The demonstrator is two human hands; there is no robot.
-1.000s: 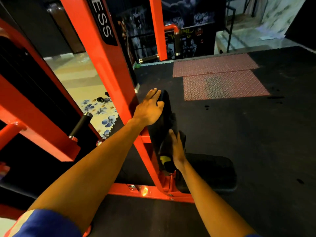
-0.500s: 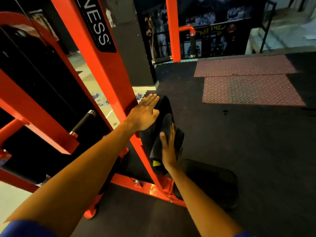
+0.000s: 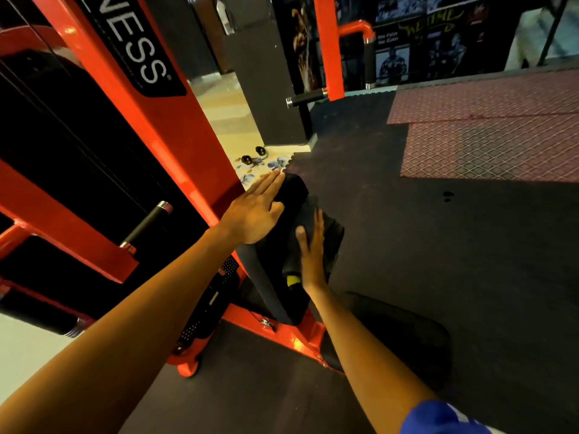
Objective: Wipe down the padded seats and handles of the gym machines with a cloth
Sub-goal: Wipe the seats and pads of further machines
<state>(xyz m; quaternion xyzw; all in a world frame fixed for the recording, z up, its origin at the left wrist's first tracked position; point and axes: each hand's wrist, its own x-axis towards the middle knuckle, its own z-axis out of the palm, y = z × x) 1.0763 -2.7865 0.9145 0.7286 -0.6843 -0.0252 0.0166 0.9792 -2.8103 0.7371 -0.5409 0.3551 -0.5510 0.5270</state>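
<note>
The right hand [image 3: 310, 255], fingers straight, is pressing a dark folded cloth [image 3: 332, 242] flat against the black upright padded backrest [image 3: 269, 286], while the flat, open-fingered left hand [image 3: 255, 211] is resting on its top edge.

The machine frame [image 3: 175, 136] was bright orange-red and carried a black label [image 3: 138, 57] with white letters. The back pad [image 3: 294, 189] and seat pad [image 3: 407, 333] were black. The cloth [image 3: 332, 239] was dark grey, with a small yellow patch [image 3: 294, 279] showing just below it. The rubber floor [image 3: 407, 230] was dark grey. The far-right mat [image 3: 488, 145] was dull red with a pale diamond lattice. The far tiles [image 3: 275, 162] were cream with blue flowers.
</note>
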